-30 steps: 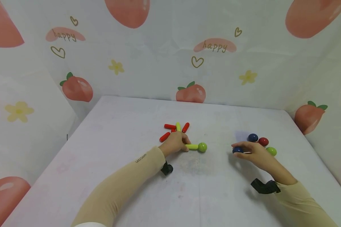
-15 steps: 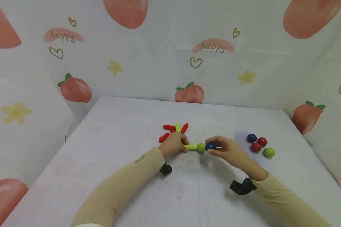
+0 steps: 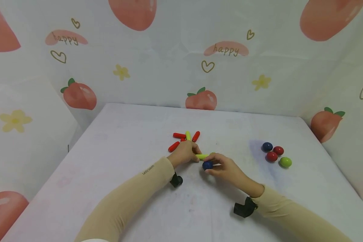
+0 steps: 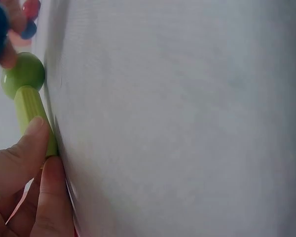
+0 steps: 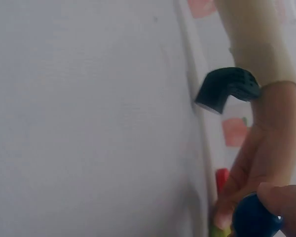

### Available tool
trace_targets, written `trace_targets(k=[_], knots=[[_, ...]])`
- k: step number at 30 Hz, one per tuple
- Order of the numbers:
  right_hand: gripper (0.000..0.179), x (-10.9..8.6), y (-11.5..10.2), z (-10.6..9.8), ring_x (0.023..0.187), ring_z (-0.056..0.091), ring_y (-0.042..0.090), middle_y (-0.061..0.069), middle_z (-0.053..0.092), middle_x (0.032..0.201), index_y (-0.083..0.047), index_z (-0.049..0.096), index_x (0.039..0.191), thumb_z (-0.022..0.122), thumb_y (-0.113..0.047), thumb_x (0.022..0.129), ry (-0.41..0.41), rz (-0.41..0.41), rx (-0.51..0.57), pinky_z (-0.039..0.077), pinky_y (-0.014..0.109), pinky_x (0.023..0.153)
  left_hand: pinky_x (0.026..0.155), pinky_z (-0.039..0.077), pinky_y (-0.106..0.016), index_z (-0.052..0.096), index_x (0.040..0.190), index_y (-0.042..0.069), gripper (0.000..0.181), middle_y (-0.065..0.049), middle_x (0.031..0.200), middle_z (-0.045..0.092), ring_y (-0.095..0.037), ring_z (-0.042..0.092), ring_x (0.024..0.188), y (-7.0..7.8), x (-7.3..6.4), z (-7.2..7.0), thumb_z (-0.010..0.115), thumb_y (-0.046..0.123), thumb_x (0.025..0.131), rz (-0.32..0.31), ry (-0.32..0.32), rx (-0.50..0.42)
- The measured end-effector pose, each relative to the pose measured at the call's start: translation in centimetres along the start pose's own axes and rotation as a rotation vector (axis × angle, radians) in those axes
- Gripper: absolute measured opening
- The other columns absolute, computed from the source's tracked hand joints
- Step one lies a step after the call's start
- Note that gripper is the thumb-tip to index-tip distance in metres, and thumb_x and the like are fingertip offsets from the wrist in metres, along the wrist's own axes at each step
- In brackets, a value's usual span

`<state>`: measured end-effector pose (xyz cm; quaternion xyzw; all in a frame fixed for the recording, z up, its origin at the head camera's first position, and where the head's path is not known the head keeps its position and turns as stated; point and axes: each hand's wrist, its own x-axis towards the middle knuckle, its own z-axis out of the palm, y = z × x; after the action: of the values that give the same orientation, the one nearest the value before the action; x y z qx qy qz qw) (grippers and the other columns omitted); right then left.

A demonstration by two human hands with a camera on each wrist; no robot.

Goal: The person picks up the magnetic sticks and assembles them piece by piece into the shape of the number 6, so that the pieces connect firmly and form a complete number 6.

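My left hand (image 3: pixel 184 154) pinches a yellow-green stick (image 4: pixel 32 111) between thumb and finger, low over the white table. On the stick's far end sits a green ball (image 4: pixel 23 75), mostly behind my right hand in the head view. My right hand (image 3: pixel 230 170) holds a dark blue ball (image 3: pixel 207 165) between thumb and fingers, just in front of the green ball. The right wrist view shows the thumb against this blue ball, with the left hand beyond it. Behind my left hand lie several red sticks (image 3: pixel 173 146) and another yellow-green stick (image 3: pixel 188 135), partly covered.
Toward the right of the white table (image 3: pixel 133 127) lies a loose group: a blue ball (image 3: pixel 267 147), two red balls, one of them the nearer red ball (image 3: pixel 272 156), and a green ball (image 3: pixel 285 162). A fruit-print cloth (image 3: pixel 157 67) hangs behind the table.
My right hand has carried the blue ball left from the ball group, past the green ball's right side, to just in front of it. My left hand has kept its place on the stick.
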<state>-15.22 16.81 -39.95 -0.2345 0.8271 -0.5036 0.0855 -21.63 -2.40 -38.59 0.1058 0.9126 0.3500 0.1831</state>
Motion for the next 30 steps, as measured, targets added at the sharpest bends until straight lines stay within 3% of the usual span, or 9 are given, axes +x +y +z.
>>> trace_targets(k=[13,30], knots=[[0.034,-0.03,0.76,1.11,0.112,0.06,0.029,0.012,0.062,0.118,-0.004,0.062,0.117,0.073,-0.008,0.085,-0.093,0.032,-0.099,0.053,0.033,0.09,0.087,0.05,-0.03,0.075,0.092,0.014,0.014,0.003,0.087,0.069,-0.015,0.056,0.088,0.01,0.24,0.06,0.08,0.011,0.079,-0.018,0.001,0.014],[0.038,0.04,0.5,0.93,0.111,0.061,0.025,0.009,0.062,0.122,-0.007,0.061,0.122,0.073,-0.011,0.086,-0.119,0.043,-0.164,0.054,0.033,0.089,0.084,0.049,-0.029,0.075,0.092,0.013,0.016,0.003,0.084,0.069,-0.014,0.055,0.088,0.12,-0.01,-0.16,0.081,0.01,0.077,-0.005,0.004,0.012]])
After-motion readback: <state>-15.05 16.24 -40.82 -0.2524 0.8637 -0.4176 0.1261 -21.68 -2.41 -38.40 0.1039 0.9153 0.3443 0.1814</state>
